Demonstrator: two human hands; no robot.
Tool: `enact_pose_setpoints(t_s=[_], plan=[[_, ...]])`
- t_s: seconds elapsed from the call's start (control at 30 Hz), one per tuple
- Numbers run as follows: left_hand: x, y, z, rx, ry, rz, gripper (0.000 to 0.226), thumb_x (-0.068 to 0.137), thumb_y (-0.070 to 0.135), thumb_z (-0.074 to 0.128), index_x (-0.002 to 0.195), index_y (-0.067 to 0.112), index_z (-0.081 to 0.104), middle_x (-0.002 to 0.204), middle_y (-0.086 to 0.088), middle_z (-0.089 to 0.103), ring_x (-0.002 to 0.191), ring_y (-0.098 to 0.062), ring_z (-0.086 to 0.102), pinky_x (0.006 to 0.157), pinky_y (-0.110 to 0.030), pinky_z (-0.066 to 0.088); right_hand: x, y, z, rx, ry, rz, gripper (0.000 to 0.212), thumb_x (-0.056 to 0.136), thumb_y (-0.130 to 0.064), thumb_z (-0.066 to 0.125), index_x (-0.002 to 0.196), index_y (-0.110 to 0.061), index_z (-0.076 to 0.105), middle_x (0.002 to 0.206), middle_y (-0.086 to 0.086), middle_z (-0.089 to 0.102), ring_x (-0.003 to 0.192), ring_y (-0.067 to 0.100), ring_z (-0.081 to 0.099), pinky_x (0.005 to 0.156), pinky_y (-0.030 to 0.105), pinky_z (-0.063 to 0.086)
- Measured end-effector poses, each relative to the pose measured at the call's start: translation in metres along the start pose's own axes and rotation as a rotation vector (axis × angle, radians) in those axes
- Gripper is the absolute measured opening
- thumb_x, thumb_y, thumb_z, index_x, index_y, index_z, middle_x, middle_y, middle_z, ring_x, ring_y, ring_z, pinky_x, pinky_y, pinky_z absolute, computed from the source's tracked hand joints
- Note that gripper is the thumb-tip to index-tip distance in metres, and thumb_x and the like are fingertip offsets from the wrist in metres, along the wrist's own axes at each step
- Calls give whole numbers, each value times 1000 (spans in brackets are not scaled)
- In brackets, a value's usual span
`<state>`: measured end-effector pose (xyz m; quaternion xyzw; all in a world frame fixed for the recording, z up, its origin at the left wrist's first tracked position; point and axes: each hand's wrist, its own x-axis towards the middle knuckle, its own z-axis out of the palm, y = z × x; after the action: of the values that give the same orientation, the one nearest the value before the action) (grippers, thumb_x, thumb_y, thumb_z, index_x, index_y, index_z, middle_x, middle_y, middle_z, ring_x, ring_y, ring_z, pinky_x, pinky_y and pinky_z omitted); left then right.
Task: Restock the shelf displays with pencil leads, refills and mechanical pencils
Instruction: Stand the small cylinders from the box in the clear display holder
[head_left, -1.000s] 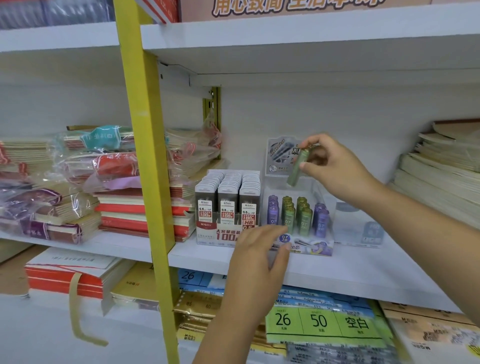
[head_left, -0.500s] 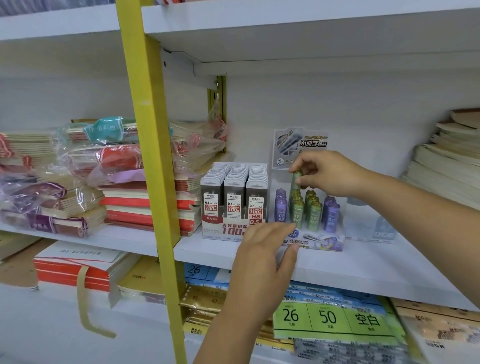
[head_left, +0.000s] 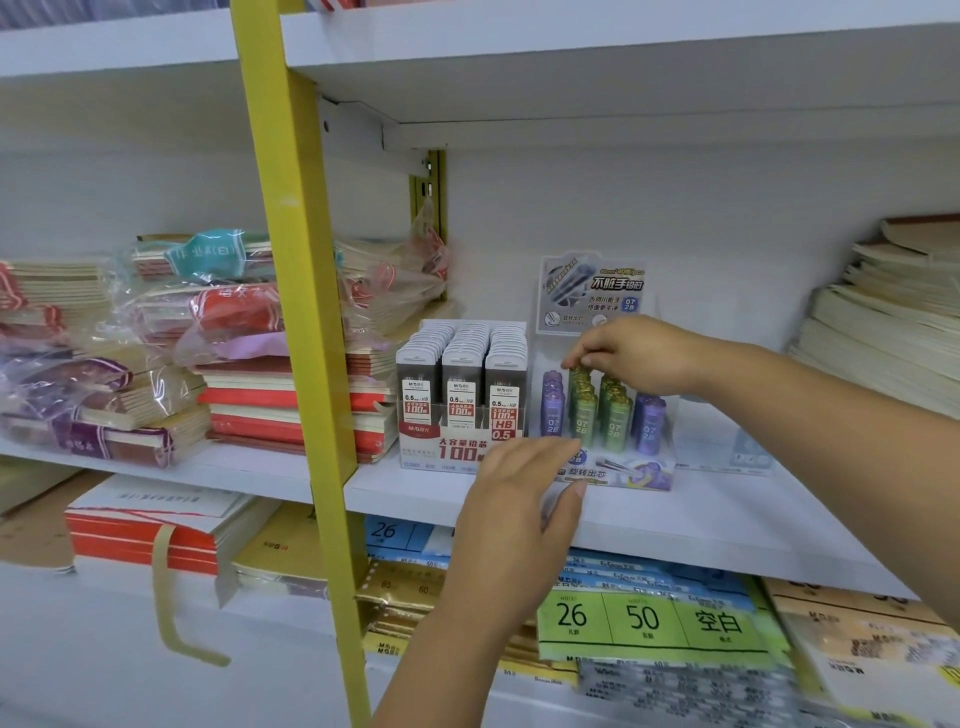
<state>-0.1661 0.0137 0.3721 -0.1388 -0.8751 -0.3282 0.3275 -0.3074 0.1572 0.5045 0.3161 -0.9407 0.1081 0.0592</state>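
The right hand (head_left: 639, 356) pinches the gold cap of a green lead tube (head_left: 580, 376) with curled fingertips. The tube stands upright at the back of the left green row in the clear display tray (head_left: 644, 474). Its row-mates are metallic green with gold caps and "07 2B" low on the barrel, and purple tubes (head_left: 551, 410) flank the green rows. The left hand (head_left: 522, 501) is at the tray's front, fingers straight and relaxed, holding nothing; whether it touches the tray cannot be told. The tray sits on the white shelf (head_left: 701, 525), just beside a box of 0.5 HB lead cases (head_left: 462, 400). A second ago the tube was raised and tilted before the header card (head_left: 597, 291); now it is down among the others.
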Motion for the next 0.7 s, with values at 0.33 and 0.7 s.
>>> enact_pose_setpoints(t_s=[0.33,0.7], plan=[[-61,17,-6,26,141,123,24,91,13,62,111,17,74,118,7,69,116,-6,55,105,-10,32,-156,-30,33,546,690,-166,29,97,-12,47,104,-32,66,93,-12,69,88,12,63,75,30,50],[-244,-27,105,-52,-945,-352,44,97,26,63,139,19,54,139,-4,55,123,-19,53,100,-21,37,-299,37,299,562,-271,356,17,96,-14,56,107,-20,66,111,0,62,95,16,60,81,23,46]])
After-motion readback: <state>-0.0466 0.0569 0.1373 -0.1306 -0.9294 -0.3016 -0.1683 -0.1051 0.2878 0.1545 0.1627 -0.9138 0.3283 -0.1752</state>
